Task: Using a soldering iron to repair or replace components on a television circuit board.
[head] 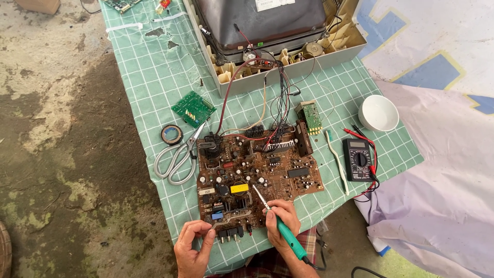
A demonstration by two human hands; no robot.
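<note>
A large brown circuit board [257,172] lies on a green checked tablecloth [154,67], wired to an opened grey television set [267,31] behind it. My right hand [282,219] grips a green-handled soldering iron [288,238]; its metal tip rests on the board beside a yellow component [239,188]. My left hand [193,247] is at the board's near left corner, thumb and forefinger pinched together by the edge. Whether they hold a thin wire I cannot tell.
Scissors [177,157], a round tape roll [171,134] and a small green board [193,108] lie left of the main board. On the right are a white bowl [378,113], a black multimeter [358,158] with red leads and a white toothbrush [337,159]. Bare concrete floor is at left.
</note>
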